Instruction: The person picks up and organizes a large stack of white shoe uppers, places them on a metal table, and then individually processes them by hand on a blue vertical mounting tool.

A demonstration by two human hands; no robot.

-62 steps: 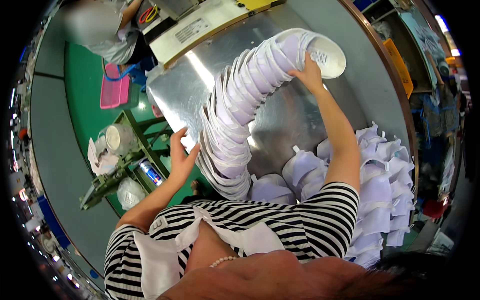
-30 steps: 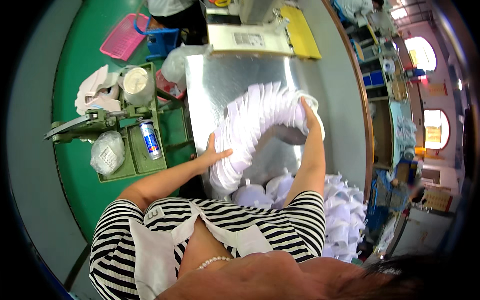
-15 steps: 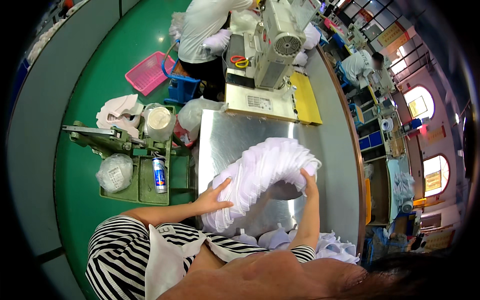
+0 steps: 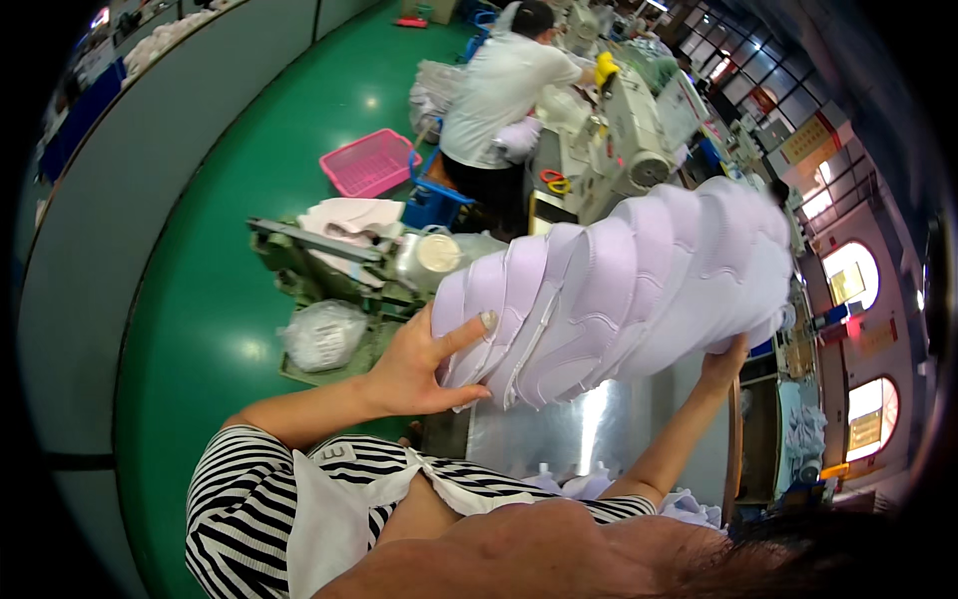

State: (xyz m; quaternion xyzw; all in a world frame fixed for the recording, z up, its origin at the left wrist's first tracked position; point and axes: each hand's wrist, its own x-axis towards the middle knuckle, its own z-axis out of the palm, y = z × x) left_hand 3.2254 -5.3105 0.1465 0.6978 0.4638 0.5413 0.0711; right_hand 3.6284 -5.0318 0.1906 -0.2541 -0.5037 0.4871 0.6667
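Two hands clamped on one long nested stack of pale lilac shoe uppers [image 4: 619, 290], held level across the middle of the frame, clear of the steel table [image 4: 579, 434] beneath. Left hand [image 4: 424, 364] pressed flat against the near end at centre left, fingers spread over the first pieces, thumb tucked under the lower edge. Right hand [image 4: 723, 364] cupped under the far end at centre right, palm up, fingertips hidden behind the stack, forearm rising from the lower middle. Striped shirt [image 4: 249, 499] and white apron filling the lower left. Just below the stack, more pale pieces [image 4: 579, 484] lying on the table near the lower centre. Left of the left hand, a green metal stand [image 4: 329, 270] on the green floor, carrying a clear plastic bag [image 4: 324, 334], a round tub [image 4: 429, 255] and folded cloth. Further up, a pink basket [image 4: 369, 160] on the floor. At top centre, another person in a white shirt [image 4: 504, 85] seated at a sewing machine [image 4: 639, 120], back turned.
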